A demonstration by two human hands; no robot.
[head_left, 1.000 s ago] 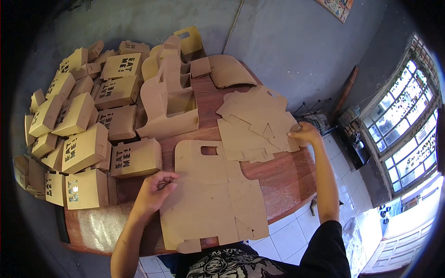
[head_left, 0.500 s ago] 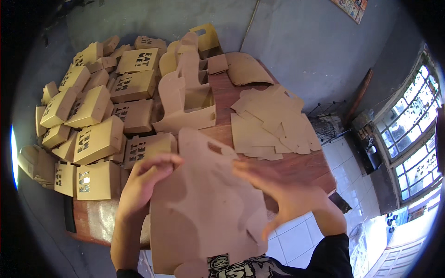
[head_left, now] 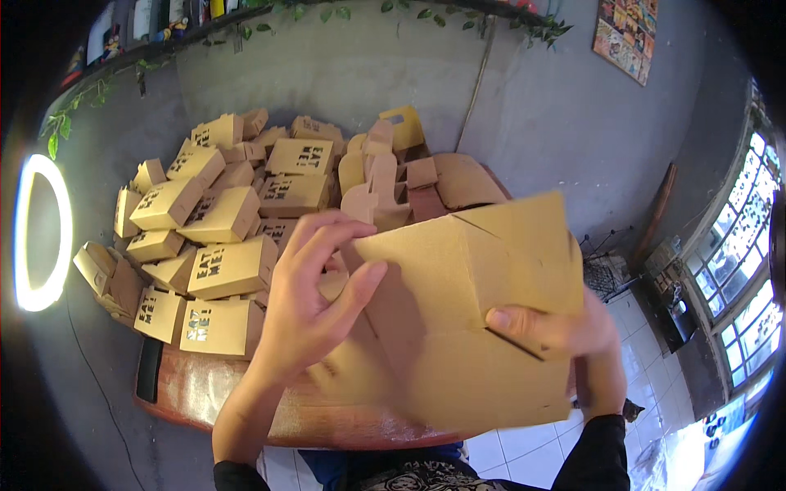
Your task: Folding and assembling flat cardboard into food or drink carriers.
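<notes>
A creased brown cardboard box blank is held up in front of me, partly folded, with flaps standing at its upper right. My right hand grips its right side, thumb flat on the near face and fingers hidden behind. At the blank's upper left edge is my left hand, its thumb and fingers spread apart around the corner. The lower left part of the blank is blurred by motion.
Folded boxes with dark lettering are heaped on the left of the reddish wooden table. Behind the blank stand open handled boxes and a curved cardboard piece. A ring light glows at far left.
The blank has been lifted and turned, and its panels now bend along creases. My right hand has closed on its right side. The view has tilted up, showing a shelf with leaves.
</notes>
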